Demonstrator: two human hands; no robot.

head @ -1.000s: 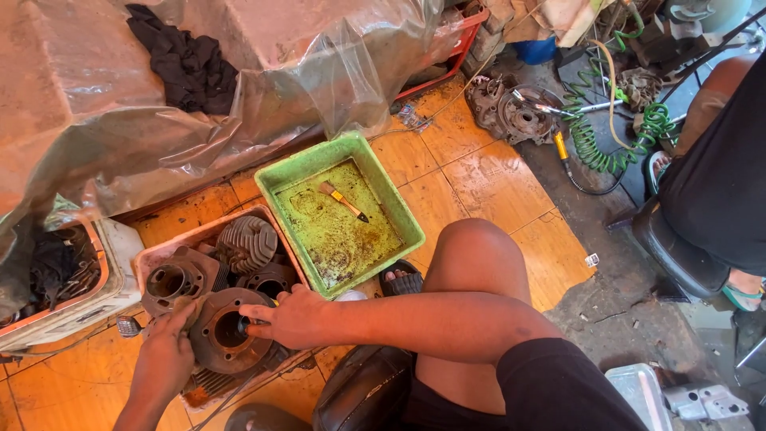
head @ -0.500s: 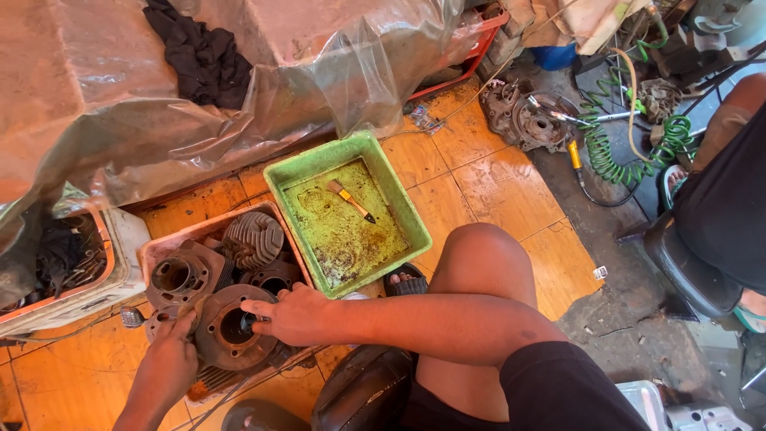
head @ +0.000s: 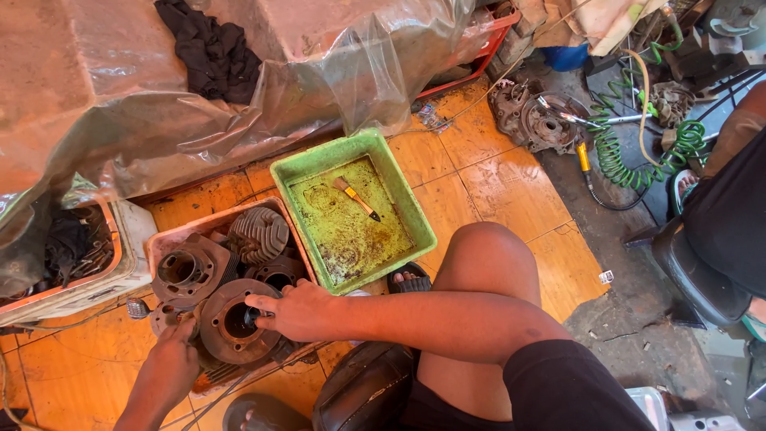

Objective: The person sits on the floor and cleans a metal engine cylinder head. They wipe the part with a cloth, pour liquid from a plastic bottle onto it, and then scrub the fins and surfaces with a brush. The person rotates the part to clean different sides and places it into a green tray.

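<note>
We are holding a round, rusty metal engine part [head: 231,323] over the pink tub [head: 163,243] on the floor. Our left hand [head: 171,363] is gripping its edge. Our right hand [head: 299,311] is resting on top, fingers poking at its middle hole. It looks dirty, so cleaning seems barely begun. The green tray [head: 415,211] with a brush [head: 357,199] is waiting just beside.

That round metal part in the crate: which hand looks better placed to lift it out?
Probably the left hand: it grips the round part's outer edge. The right hand only lies across the top, fingertips at its centre hole.
</note>
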